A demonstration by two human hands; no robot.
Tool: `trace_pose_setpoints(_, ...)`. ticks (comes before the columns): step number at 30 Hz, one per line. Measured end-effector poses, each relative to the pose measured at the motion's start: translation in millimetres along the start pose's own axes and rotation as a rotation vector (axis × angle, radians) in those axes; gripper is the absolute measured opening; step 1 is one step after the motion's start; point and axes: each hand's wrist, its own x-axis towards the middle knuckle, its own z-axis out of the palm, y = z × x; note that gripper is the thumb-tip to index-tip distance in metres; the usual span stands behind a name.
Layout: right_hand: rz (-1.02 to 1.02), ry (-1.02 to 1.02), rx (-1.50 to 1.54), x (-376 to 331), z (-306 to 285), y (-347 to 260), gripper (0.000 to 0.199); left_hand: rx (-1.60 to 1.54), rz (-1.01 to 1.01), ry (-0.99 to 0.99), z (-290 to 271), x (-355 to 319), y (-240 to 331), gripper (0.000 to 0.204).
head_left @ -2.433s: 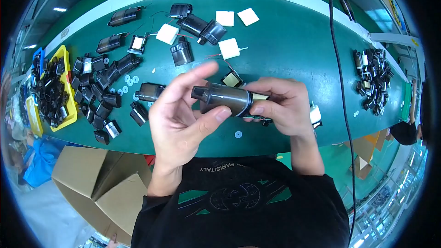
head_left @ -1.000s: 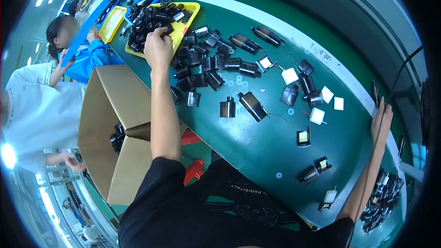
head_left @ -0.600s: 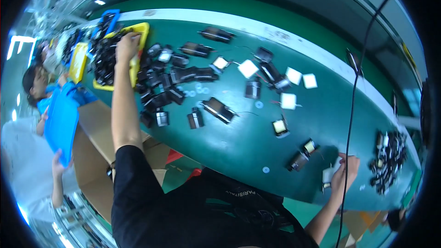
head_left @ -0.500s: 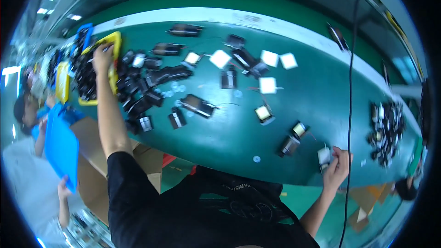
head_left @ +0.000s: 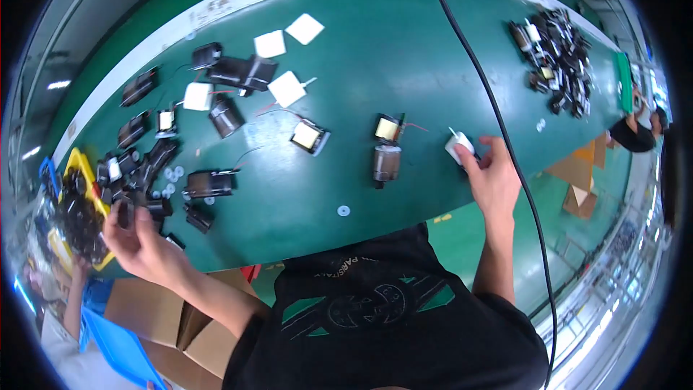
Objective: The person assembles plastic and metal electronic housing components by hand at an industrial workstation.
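On the left, my left hand (head_left: 148, 249) is raised near the table edge beside the yellow bin (head_left: 85, 173). Its thumb and fingers pinch a small black plastic part (head_left: 125, 214). My right hand (head_left: 497, 184) rests at the right of the green table (head_left: 426, 50). Its thumb and fingers close on a small dark device with a white square pad (head_left: 459, 146); the fingers partly hide it. Left of that lie a yellow-padded module (head_left: 388, 128) and a dark brown housing (head_left: 387, 164), end to end. Another padded module (head_left: 309, 136) lies farther left.
White square pads (head_left: 304, 29) and dark housings (head_left: 224, 117) lie across the left half. A heap of dark parts (head_left: 559, 58) sits at the far right. A black cable (head_left: 476, 65) hangs across the view. Cardboard boxes (head_left: 148, 310) stand below; a co-worker's blue tray (head_left: 123, 350) is at lower left.
My left hand has come out of the yellow bin with a small black part. My right hand has closed on the white-padded device. The view has swung to the right.
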Motion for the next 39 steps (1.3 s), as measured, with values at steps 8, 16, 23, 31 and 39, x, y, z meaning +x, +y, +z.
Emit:
trace_pose_setpoints(8,-0.605,0.097,0.195,8,12,11,0.039,-0.393,-0.051,-0.426,68,-55,30,0.042)
trace_pose_setpoints(16,-0.466,-0.939,1.284,-30,10,-47,0.04,-0.862,-0.202,-0.585,88,-53,37,0.042)
trace_pose_setpoints(23,-1.156,-0.435,1.101,-44,4,-131,0.036,-1.155,-0.532,-0.497,67,-55,38,0.047)
trace_pose_setpoints(31,-1.146,-0.42,0.908,-47,-4,-148,0.034,-1.119,-0.577,-0.469,61,-56,40,0.046)
trace_pose_setpoints(39,-1.162,-0.399,0.941,-40,-1,-149,0.032,-1.083,-0.604,-0.532,63,-58,47,0.047)
